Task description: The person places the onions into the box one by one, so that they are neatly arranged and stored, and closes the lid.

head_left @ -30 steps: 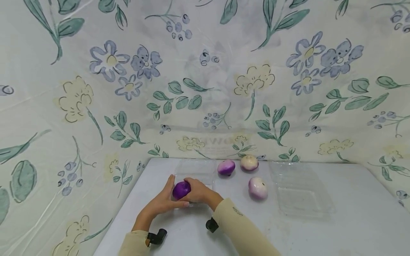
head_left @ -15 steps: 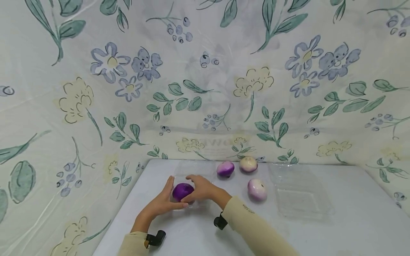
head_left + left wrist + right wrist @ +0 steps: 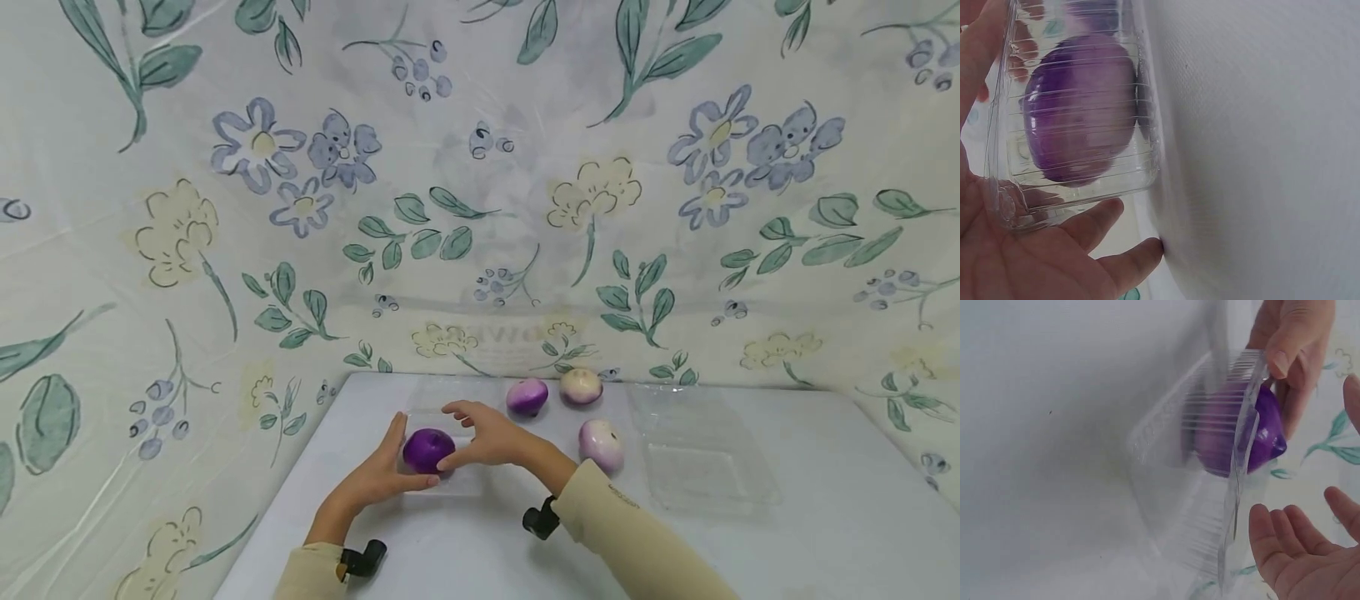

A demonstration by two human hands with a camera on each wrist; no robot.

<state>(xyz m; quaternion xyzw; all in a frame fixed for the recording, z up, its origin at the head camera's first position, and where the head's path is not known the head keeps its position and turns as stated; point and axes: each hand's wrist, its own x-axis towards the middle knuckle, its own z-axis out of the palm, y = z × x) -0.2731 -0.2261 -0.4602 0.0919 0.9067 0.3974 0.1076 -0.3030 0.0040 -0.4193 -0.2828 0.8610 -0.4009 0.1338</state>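
A dark purple onion [image 3: 429,451] sits in the left clear plastic container [image 3: 468,483], its purple body visible through the ribbed wall in the left wrist view. My left hand [image 3: 375,477] lies along the container's left corner, thumb and fingers spread in a wide curve and touching its side. Just right of the onion, my right hand [image 3: 491,437] has its fingers apart and grips nothing; its thumb tip overlaps the onion's edge in the head view. The right wrist view shows that hand [image 3: 1310,556] beside the container [image 3: 1179,506], with a gap to the onion [image 3: 1266,434].
Behind and right of the container lie a purple-and-white onion [image 3: 527,397] and a pale onion [image 3: 581,387]. Another pale pinkish onion [image 3: 601,445] is nearer, beside my right forearm. A second clear container [image 3: 705,500] stands on the right of the white table [image 3: 817,517], before a floral sheet [image 3: 525,275].
My right hand has let go of the dark purple onion and moved right, its fingers spreading. The onion stays in the container, and my left hand has hardly moved.
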